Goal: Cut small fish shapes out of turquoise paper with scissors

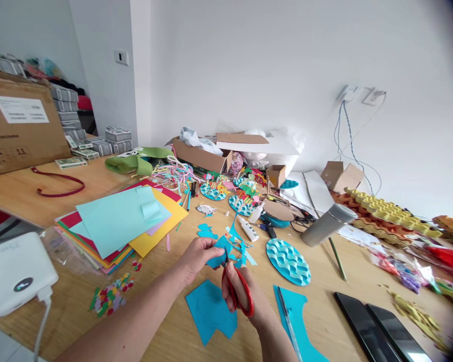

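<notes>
My left hand (199, 258) pinches a small piece of blue paper (216, 257) above the middle of the table. In my right hand (236, 289) is a pair of red-handled scissors (249, 302), its blades meeting the paper's right edge. Below both hands lies a larger blue paper sheet (207, 306) with a notched edge. Just beyond the scissors are blue scraps (241, 255), and cut blue shapes (207, 231) rest farther left. On the right, a pen (287, 314) lies across another blue sheet (302, 322) with a curved cut-out.
Stacked coloured paper (109, 221) and a white power bank (18, 274) are at left. A glue bottle (249, 229), a wavy-patterned oval (288, 261), a grey tumbler (328, 224) and two phones (366, 327) lie to the right. Boxes (200, 156) line the wall.
</notes>
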`<action>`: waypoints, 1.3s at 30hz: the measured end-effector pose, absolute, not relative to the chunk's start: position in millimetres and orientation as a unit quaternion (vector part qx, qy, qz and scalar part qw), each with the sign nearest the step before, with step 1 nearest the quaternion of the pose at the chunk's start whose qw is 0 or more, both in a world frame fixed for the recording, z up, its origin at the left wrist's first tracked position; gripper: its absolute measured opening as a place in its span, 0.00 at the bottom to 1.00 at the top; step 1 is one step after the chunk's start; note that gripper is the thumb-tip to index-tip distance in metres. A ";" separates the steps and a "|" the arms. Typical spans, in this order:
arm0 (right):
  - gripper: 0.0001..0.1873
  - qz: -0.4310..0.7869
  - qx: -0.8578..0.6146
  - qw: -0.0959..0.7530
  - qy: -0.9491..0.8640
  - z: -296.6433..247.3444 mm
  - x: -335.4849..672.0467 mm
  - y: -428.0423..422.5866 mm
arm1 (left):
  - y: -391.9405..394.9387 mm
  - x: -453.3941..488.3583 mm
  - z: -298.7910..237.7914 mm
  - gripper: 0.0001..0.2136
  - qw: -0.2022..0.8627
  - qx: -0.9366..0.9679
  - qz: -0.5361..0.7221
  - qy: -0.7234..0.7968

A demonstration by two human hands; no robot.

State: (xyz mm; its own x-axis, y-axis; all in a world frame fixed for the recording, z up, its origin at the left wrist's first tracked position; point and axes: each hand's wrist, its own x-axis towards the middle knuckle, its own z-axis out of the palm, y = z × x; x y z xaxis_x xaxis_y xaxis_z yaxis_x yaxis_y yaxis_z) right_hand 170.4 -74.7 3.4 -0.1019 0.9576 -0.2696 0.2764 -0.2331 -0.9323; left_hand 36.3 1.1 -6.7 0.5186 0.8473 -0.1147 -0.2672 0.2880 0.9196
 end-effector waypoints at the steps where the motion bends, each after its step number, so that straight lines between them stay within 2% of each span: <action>1: 0.39 0.525 -0.586 0.325 -0.525 2.8 170.3 -74.6 | 1.2 36.5 -7.0 0.09 0.739 0.463 0.379 0.311; 39: 0.39 0.525 -0.590 0.325 -0.520 -5.8 172.9 -72.4 | 0.1 36.4 -7.5 0.10 0.733 0.470 0.377 0.315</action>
